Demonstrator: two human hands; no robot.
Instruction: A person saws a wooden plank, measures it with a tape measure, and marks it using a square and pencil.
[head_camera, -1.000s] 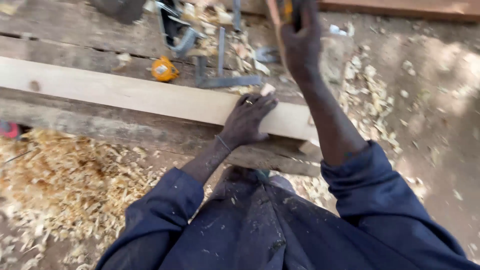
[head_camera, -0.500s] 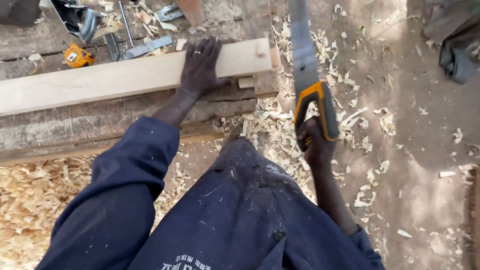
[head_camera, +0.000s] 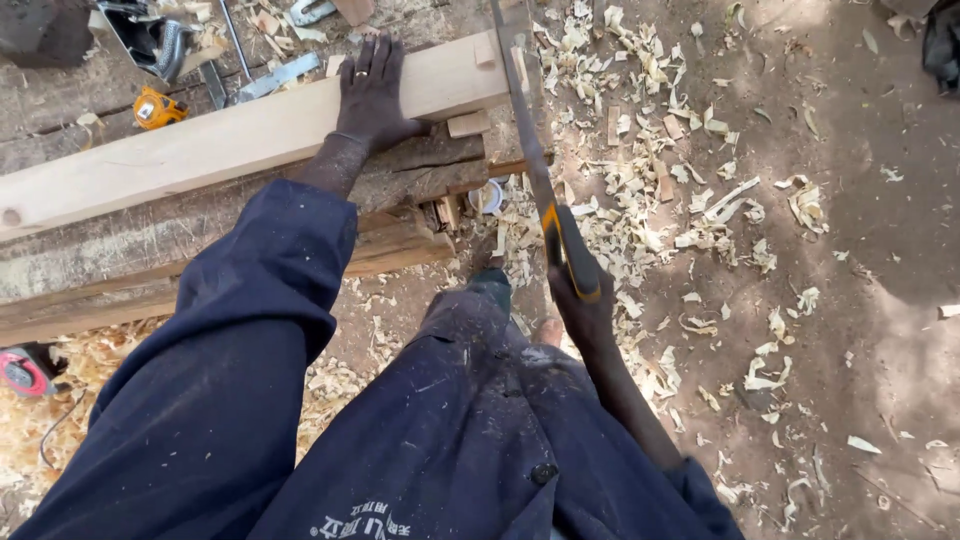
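Near the top centre of the frame, the left hand (head_camera: 372, 92) lies flat, fingers spread, pressing the pale wooden beam (head_camera: 230, 140) onto the rough counter (head_camera: 120, 240). The right hand (head_camera: 585, 315), lower centre, has its grip clamped on the yellow-and-black handle of a handsaw (head_camera: 535, 165) whose blade meets the beam's right end. The pressing fingers sit near the blade; if the beam shifts or the saw jumps, it could nick them. A yellow tape measure (head_camera: 158, 108) lies upper left.
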